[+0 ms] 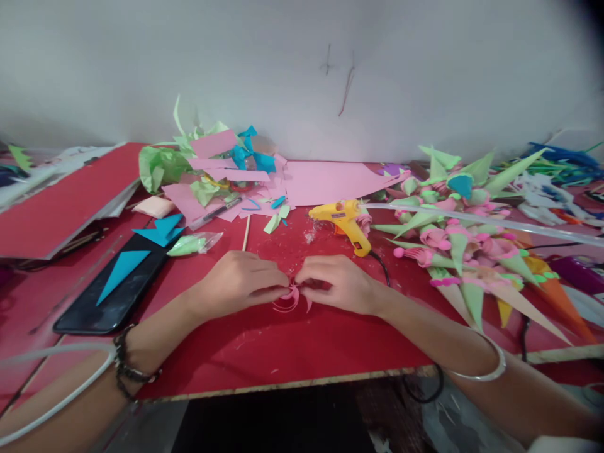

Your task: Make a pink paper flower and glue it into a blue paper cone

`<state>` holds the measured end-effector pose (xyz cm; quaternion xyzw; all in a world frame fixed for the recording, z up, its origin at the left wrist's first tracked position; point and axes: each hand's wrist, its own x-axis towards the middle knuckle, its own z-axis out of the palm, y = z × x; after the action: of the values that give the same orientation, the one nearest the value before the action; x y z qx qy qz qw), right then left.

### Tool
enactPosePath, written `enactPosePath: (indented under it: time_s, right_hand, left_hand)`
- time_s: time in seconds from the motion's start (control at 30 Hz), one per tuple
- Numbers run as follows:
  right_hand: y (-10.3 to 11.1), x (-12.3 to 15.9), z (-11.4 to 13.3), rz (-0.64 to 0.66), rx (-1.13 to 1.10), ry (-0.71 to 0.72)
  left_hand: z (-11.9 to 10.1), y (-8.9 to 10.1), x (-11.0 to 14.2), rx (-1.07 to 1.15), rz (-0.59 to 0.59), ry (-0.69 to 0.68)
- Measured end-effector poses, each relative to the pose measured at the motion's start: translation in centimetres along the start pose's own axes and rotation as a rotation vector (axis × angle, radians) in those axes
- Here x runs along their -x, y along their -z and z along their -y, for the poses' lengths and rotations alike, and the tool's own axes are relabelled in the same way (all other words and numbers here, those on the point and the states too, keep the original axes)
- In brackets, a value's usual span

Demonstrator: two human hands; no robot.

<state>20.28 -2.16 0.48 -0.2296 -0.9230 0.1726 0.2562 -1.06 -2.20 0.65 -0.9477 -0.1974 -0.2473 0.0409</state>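
My left hand [243, 281] and my right hand [337, 283] meet at the middle of the red table [264, 352]. Both are closed in a pinch on a small pink paper piece [293, 296] with thin curled strips hanging from it. The piece rests just above the table surface between my fingertips. A yellow glue gun [346, 222] lies a little beyond my right hand, its black cord running toward the table's front edge.
Pink, green and blue paper scraps [226, 167] are heaped at the back. Several green and pink paper cones [453, 251] lie at the right. A black phone [116, 286] with blue paper triangles lies at the left, next to a red board [61, 204].
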Motion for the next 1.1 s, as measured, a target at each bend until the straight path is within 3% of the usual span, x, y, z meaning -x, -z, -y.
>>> enactPosePath:
  time_s: [0.27, 0.67, 1.1]
  right_hand:
    - [0.13, 0.16, 0.36, -0.182, 0.074, 0.065]
    - [0.29, 0.12, 0.28, -0.099, 0.255, 0.133]
    - [-0.17, -0.05, 0.74, -0.163, 0.074, 0.095]
  left_hand:
    - [-0.19, 0.64, -0.11, -0.081, -0.079, -0.054]
    - [-0.34, 0.40, -0.39, -0.152, -0.074, -0.050]
    - [-0.18, 0.29, -0.25, -0.099, -0.094, -0.071]
